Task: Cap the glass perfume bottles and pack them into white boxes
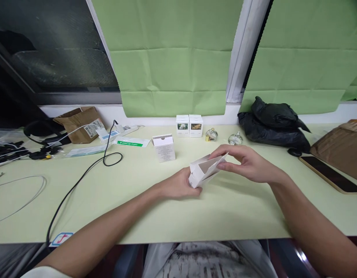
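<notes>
A small white cardboard box (200, 173), tilted and open at its upper end, is held between both hands above the table. My left hand (180, 184) grips its left side, with the thumb below and the fingers behind. On the right, my right hand (248, 164) pinches a raised flap at the open end between thumb and fingers. Behind them another white box (164, 148) stands upright with its top open and small print on its front. Two closed white boxes with flower pictures, one (182, 126) beside the other (196, 126), stand near the wall. Two glass bottles, one (211, 135) with a gold part and one (235, 138), are right of these.
Black plastic bags (274, 123), a phone (332, 173) and a brown package (342, 148) lie on the right. A black cable (80, 179) crosses the left of the table (132, 216). An open cardboard carton (81, 125) and packets (132, 142) sit at the back left.
</notes>
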Action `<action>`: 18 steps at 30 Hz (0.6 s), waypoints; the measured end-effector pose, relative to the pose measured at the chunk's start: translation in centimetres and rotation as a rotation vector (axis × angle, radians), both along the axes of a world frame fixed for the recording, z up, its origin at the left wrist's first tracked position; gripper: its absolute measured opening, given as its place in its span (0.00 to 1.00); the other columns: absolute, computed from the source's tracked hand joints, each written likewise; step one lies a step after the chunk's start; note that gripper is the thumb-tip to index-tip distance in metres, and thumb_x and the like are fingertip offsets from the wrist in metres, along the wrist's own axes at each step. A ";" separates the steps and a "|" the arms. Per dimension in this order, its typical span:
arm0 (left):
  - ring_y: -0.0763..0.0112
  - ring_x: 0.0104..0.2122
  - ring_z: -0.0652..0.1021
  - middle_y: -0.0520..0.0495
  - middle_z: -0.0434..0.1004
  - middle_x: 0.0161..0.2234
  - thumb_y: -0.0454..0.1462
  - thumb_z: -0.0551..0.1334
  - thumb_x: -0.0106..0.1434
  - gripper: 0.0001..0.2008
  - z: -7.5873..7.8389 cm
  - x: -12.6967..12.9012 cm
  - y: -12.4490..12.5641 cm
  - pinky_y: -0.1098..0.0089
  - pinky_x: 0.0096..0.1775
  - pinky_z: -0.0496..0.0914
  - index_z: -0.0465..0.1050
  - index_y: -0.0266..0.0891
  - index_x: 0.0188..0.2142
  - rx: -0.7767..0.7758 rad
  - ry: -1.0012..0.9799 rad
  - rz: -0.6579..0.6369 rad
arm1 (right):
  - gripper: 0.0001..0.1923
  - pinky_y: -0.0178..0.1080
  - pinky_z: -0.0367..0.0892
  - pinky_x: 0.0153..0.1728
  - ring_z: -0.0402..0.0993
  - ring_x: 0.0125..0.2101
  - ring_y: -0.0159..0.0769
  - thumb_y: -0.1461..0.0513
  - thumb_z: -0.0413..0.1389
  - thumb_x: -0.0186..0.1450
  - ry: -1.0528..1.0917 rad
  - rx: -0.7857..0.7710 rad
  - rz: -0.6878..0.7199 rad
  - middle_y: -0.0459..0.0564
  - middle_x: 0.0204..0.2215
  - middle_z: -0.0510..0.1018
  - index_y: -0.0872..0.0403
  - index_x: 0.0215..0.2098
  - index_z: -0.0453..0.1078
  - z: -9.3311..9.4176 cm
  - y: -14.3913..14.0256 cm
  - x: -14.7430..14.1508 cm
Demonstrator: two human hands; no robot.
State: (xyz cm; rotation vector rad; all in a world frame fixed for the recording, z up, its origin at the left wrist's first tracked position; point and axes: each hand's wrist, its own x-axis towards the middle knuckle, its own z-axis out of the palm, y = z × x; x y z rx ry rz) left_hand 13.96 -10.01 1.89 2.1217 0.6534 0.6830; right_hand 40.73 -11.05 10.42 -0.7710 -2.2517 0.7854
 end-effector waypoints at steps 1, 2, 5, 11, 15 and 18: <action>0.58 0.44 0.81 0.45 0.80 0.47 0.36 0.69 0.61 0.33 0.3 -0.1 0.0 0.61 0.42 0.77 0.65 0.45 0.65 -0.022 0.000 0.013 | 0.15 0.48 0.74 0.51 0.77 0.50 0.45 0.53 0.61 0.72 -0.009 0.035 -0.008 0.51 0.51 0.81 0.45 0.56 0.76 -0.1 0.0 0.0; 0.56 0.46 0.81 0.44 0.79 0.49 0.38 0.70 0.61 0.34 0.5 -0.3 0.2 0.60 0.44 0.77 0.65 0.45 0.66 -0.042 -0.005 0.032 | 0.17 0.49 0.73 0.52 0.76 0.52 0.47 0.53 0.62 0.71 -0.003 0.088 -0.031 0.51 0.52 0.80 0.45 0.57 0.75 -0.1 0.0 -0.1; 0.53 0.52 0.78 0.40 0.76 0.56 0.44 0.76 0.57 0.39 1.2 -1.2 0.8 0.58 0.50 0.75 0.66 0.45 0.65 -0.034 -0.033 0.093 | 0.19 0.51 0.72 0.50 0.73 0.52 0.50 0.55 0.65 0.68 0.074 0.307 -0.159 0.52 0.51 0.79 0.43 0.56 0.72 -0.6 -0.2 -0.4; 0.52 0.51 0.78 0.41 0.76 0.52 0.49 0.81 0.49 0.43 1.5 -2.6 2.5 0.57 0.50 0.72 0.72 0.47 0.62 0.058 -0.036 0.107 | 0.04 0.50 0.67 0.47 0.75 0.44 0.47 0.59 0.62 0.71 -0.089 0.528 -0.098 0.50 0.41 0.82 0.45 0.44 0.75 -1.2 -0.6 -1.0; 0.53 0.48 0.77 0.41 0.75 0.51 0.55 0.79 0.48 0.44 1.4 -3.0 3.0 0.60 0.48 0.71 0.73 0.46 0.62 0.085 -0.006 0.077 | 0.10 0.50 0.64 0.51 0.77 0.43 0.43 0.59 0.58 0.75 -0.198 0.502 -0.003 0.50 0.43 0.84 0.46 0.53 0.74 -1.5 -0.6 -1.1; 0.54 0.45 0.77 0.40 0.76 0.48 0.64 0.72 0.51 0.44 1.5 -3.2 3.2 0.61 0.46 0.71 0.75 0.44 0.60 0.104 0.006 0.072 | 0.10 0.49 0.62 0.53 0.77 0.40 0.41 0.57 0.56 0.75 -0.266 0.453 0.028 0.50 0.42 0.83 0.46 0.53 0.75 -1.5 -0.7 -1.3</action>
